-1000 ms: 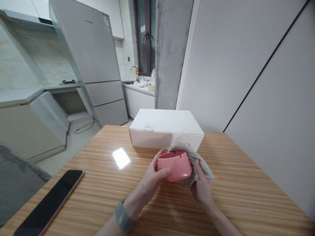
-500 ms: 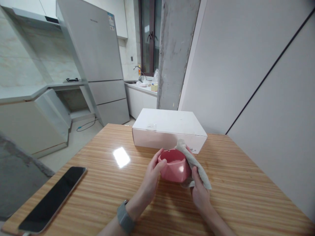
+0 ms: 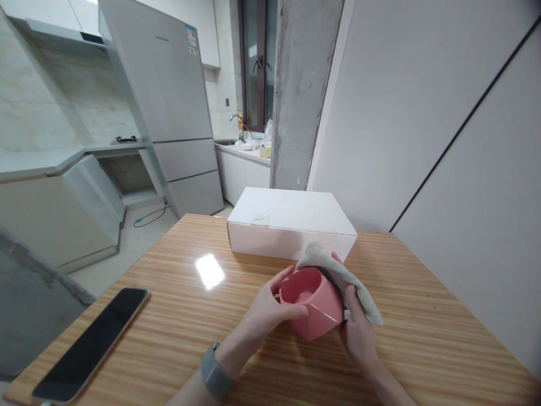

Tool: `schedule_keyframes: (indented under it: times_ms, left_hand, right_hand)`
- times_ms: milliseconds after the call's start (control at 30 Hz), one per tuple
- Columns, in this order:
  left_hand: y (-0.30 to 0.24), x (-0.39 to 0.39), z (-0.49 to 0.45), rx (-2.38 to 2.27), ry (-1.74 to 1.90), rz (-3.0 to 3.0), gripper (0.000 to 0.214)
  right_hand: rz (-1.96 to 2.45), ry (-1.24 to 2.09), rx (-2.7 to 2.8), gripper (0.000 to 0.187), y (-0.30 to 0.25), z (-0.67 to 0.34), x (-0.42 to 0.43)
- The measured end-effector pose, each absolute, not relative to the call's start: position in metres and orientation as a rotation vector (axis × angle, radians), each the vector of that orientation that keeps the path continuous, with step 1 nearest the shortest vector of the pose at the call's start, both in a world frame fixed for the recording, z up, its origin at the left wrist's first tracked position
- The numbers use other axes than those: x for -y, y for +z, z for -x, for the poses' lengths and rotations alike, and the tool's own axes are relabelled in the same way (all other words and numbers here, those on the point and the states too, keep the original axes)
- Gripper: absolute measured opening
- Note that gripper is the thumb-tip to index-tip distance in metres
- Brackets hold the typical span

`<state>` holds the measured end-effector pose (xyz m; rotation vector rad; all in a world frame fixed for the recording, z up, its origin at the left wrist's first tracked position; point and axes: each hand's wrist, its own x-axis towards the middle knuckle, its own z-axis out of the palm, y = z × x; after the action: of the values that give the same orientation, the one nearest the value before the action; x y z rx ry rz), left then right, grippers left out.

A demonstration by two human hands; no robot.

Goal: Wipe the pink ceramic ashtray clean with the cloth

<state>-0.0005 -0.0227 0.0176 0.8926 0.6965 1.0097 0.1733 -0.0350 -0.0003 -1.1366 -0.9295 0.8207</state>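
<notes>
A pink faceted bowl is held tilted above the table, its round opening turned toward the left. My left hand grips its left side, the thumb lying across the front face and the fingers behind the rim. A light grey cloth drapes over the bowl's far right side. Closed on that cloth, my right hand presses it against the bowl from the right. The part of the cloth under the right palm is hidden.
Behind the hands a white cardboard box sits on the wooden table. A dark smartphone lies near the table's left edge. Farther back stand a grey fridge and a sink counter.
The bowl has tipped and turned, its opening now facing left and more of its lower side showing. My right hand and the cloth have shifted right and slightly nearer.
</notes>
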Motion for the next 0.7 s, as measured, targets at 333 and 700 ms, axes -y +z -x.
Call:
schedule_keyframes:
  times_ms: [333,700]
  left_hand:
    - [0.02,0.023,-0.004,-0.762,1.08,-0.819,0.088]
    - [0.026,0.026,-0.004,-0.934,1.23,-0.864,0.091]
  right_hand:
    - [1.085,1.107,0.801,0.054,0.001,-0.16,0.034]
    - [0.915,0.923,1.318,0.05,0.003,-0.149,0.041]
